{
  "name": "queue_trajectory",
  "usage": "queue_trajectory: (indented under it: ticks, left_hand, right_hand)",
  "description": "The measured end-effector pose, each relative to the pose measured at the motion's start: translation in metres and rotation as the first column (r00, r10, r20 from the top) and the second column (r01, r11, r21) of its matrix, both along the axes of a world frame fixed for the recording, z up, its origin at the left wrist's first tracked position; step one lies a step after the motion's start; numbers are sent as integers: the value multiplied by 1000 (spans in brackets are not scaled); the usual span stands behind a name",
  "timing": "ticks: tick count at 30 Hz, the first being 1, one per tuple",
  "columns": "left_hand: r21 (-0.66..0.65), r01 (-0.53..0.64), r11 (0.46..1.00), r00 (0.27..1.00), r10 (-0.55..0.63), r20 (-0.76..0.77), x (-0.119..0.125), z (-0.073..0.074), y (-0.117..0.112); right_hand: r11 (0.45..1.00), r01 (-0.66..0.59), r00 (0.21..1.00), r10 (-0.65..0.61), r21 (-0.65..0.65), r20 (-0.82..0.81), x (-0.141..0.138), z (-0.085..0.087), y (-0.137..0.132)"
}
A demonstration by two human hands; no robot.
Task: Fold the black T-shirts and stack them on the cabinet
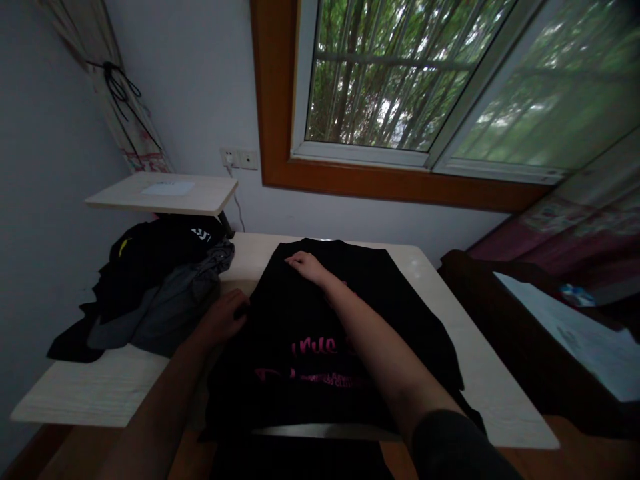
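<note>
A black T-shirt (410,320) with pink lettering is spread over the pale wooden table (505,380), its near end reaching the front edge. At the shirt's left edge, my left hand (227,317) has its fingers curled closed on the fabric; the fingertips are partly hidden in shadow. My right hand (306,267) rests on the upper part of the shirt, palm down with fingers stretched out toward the left. My right forearm crosses over part of the print and hides some letters.
A heap of black and grey clothes (155,287) lies on the table's left side, partly beneath a small raised shelf (165,193) with a paper on it. Behind the table are a wall socket (239,159) and a window. To the right stands a dark-covered surface (480,300) bearing a pale sheet.
</note>
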State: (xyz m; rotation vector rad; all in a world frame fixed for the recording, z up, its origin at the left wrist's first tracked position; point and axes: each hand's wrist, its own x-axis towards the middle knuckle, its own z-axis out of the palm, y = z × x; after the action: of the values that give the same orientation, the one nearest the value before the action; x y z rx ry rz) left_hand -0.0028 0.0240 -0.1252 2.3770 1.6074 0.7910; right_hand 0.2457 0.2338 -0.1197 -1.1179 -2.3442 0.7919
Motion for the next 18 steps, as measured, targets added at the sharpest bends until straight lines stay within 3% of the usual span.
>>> queue_trajectory:
  ticks: [6,9,18]
  left_hand:
    - [62,-45,997,997,49,-52,-2,-5,2]
    - [32,-27,999,994,30,-106,-2,-4,2]
    - [62,18,998,998,-14,-67,0,0,-1]
  right_hand:
    - [999,8,985,-17,-53,-172,-36,9,17]
    - [999,-21,986,14,-44,-166,-48,9,13]
    - [994,105,994,-105,-10,5,-23,5,-1]
